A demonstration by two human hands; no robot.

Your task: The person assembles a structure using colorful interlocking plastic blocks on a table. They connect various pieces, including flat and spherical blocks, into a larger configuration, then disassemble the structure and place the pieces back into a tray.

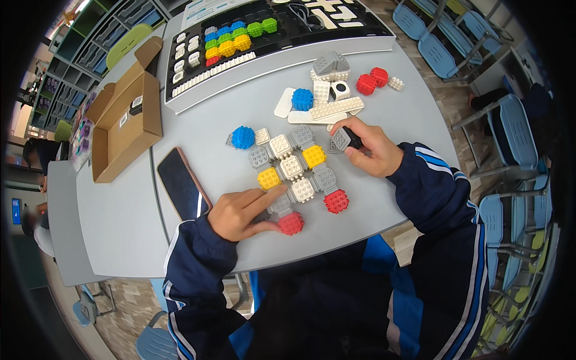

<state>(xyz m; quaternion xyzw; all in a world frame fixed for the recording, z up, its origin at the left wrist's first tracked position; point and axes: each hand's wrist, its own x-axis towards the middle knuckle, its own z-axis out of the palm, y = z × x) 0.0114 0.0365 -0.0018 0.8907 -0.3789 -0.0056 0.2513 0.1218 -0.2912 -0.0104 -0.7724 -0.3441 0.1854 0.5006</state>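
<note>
A flat assembly of joined studded building blocks [291,167] lies on the table in front of me, made of white, grey, yellow and red blocks. My left hand [239,215] grips its near left corner, the index finger over a grey block and the thumb against a red block [291,223]. Just right of the assembly, my right hand [377,150] pinches a grey block piece with a black part [348,140], held apart from the assembly. A blue block [243,137] with a small grey piece sits beyond the assembly's left side, beside a small white block [262,135].
Behind the assembly lie white plates and beams [336,109], a blue block [302,99], a grey-topped block stack [330,66] and red blocks [372,81]. A parts case [282,54] spans the back. Left are a cardboard box [127,129] and a phone [182,183].
</note>
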